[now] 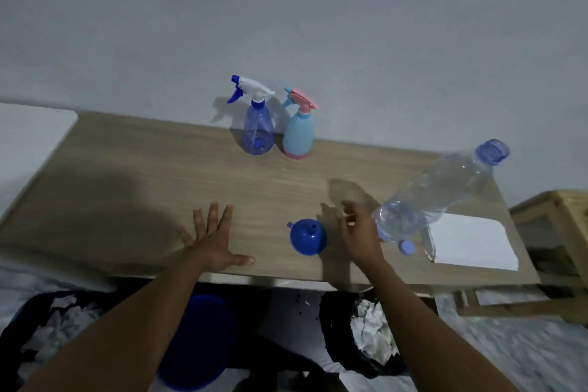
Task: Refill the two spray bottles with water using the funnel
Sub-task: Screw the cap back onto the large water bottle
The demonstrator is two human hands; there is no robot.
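A light wooden table point(133, 169) stands against a plain grey-white wall point(286, 9).

Home rm, plain wall point(350, 25), wood table point(143, 175), trash bags point(375, 337) on floor

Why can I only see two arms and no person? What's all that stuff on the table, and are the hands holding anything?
The camera sits on the person's head, looking down, so you see only their arms. The left hand is spread open and the right hand is loosely curled; neither holds anything. On the wooden table stand two spray bottles by the wall, a clear blue one and a light blue and pink one. Nearer are a blue funnel, a big open water bottle, its cap and white paper.
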